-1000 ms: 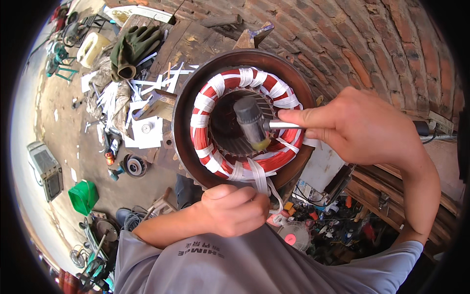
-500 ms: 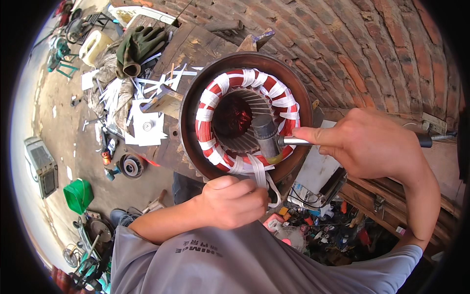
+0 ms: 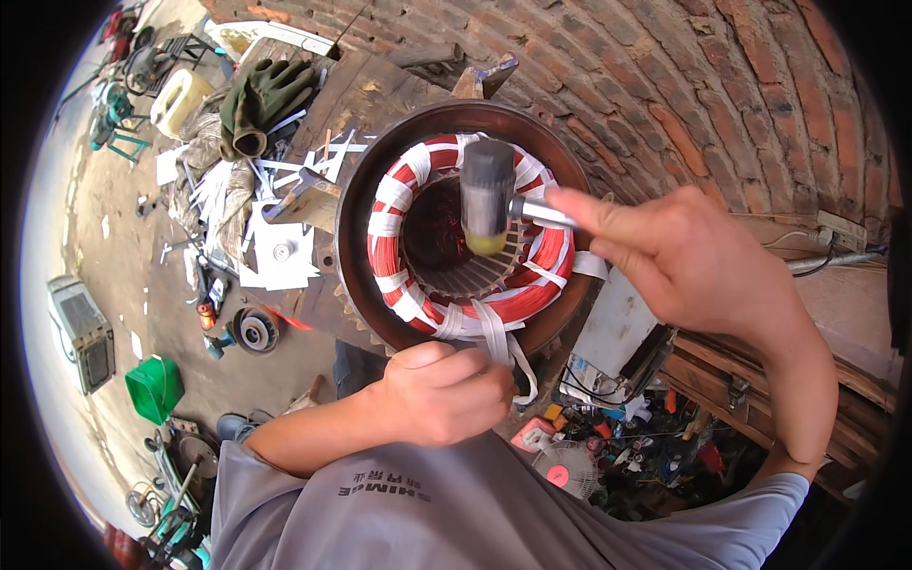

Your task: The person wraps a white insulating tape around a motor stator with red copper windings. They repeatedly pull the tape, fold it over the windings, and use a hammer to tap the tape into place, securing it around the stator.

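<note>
In front of me stands a motor stator in a round rusty housing. Its ring of red wire windings is wrapped at intervals with white binding tape. My right hand grips a mallet by its metal handle; the dark head with a yellowish face is raised over the stator's bore, apart from the windings. At the near rim my left hand is closed on the white tape, which runs up to the windings. A loop of tape hangs beside that hand.
A wooden bench bears dark green gloves and scattered white paper strips. A brick wall rises behind the stator. On the floor at left are a green bucket and a round metal part. A fan stands near right, among clutter.
My right hand has lifted the mallet up and leftward, off the near right of the windings to over the bore. My left hand stays nearly in place with the tape.
</note>
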A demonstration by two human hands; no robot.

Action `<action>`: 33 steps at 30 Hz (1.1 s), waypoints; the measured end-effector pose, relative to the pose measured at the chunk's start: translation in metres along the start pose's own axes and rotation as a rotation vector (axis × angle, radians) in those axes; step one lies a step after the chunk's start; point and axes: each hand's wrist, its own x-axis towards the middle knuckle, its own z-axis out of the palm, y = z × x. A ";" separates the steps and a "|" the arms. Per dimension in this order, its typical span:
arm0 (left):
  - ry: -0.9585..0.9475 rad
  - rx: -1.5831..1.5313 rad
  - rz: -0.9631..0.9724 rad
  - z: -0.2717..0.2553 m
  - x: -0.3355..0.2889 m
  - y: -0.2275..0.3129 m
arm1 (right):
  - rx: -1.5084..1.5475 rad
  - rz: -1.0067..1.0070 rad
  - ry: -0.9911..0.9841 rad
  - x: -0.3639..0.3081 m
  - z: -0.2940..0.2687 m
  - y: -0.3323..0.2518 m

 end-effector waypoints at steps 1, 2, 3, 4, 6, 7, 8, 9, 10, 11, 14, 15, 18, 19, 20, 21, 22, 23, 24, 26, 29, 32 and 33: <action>0.002 0.009 0.002 0.000 0.000 0.000 | -0.010 0.031 -0.083 0.003 0.003 -0.001; 0.024 0.025 0.004 0.001 0.002 0.002 | 0.038 0.074 -0.062 0.006 0.006 0.002; 0.024 0.020 0.003 0.001 0.003 0.003 | 0.096 0.055 -0.046 0.008 0.002 0.006; 0.023 0.014 0.003 0.001 0.003 0.003 | 0.154 0.038 -0.029 0.011 -0.007 0.012; 0.022 0.003 0.001 0.000 0.003 0.001 | 0.325 0.149 0.077 0.013 -0.016 0.007; 0.010 -0.006 0.004 0.000 0.001 0.001 | 0.267 0.094 0.046 0.009 -0.001 0.006; 0.000 -0.013 0.010 -0.001 0.000 0.000 | 0.206 0.038 0.019 0.005 0.020 0.006; -0.013 -0.024 0.027 -0.002 0.002 -0.001 | 0.150 -0.009 0.000 0.000 0.032 0.007; -0.006 -0.019 0.035 -0.002 0.002 -0.001 | 0.262 -0.003 0.078 -0.003 0.035 0.009; 0.007 -0.010 0.039 0.000 0.001 0.000 | 0.286 -0.020 0.160 -0.009 0.039 0.010; 0.051 0.023 0.039 0.004 -0.002 0.001 | 0.305 -0.057 0.457 -0.030 0.071 0.001; 0.076 0.037 0.050 0.006 -0.001 -0.002 | 0.360 -0.047 0.564 -0.037 0.092 -0.005; 0.064 0.060 0.096 0.005 -0.002 -0.005 | 0.464 -0.017 0.882 -0.055 0.157 -0.026; 0.054 0.061 0.113 0.005 -0.002 -0.005 | 0.454 0.009 0.984 -0.057 0.171 -0.039; 0.043 0.049 0.121 0.005 -0.001 -0.006 | 0.447 0.025 1.080 -0.057 0.183 -0.047; 0.045 0.055 0.128 0.004 0.000 -0.007 | 0.438 -0.007 1.137 -0.054 0.190 -0.052; 0.043 0.063 0.123 0.003 0.000 -0.006 | 0.429 -0.039 1.194 -0.052 0.196 -0.055; 0.036 0.059 0.130 0.002 0.000 -0.006 | 0.421 -0.056 1.260 -0.052 0.205 -0.060; 0.044 0.058 0.142 0.002 0.000 -0.007 | 0.335 0.113 0.954 -0.054 0.214 -0.064; 0.063 0.069 0.157 0.003 -0.001 -0.007 | 0.341 0.077 1.003 -0.049 0.215 -0.064; 0.061 0.046 0.156 0.002 -0.005 -0.006 | 0.388 0.038 1.237 -0.053 0.201 -0.065; 0.051 0.039 0.171 0.004 -0.004 -0.008 | 0.329 0.088 1.145 -0.046 0.219 -0.058; 0.054 0.035 0.180 0.004 -0.003 -0.009 | 0.293 0.126 1.031 -0.045 0.220 -0.058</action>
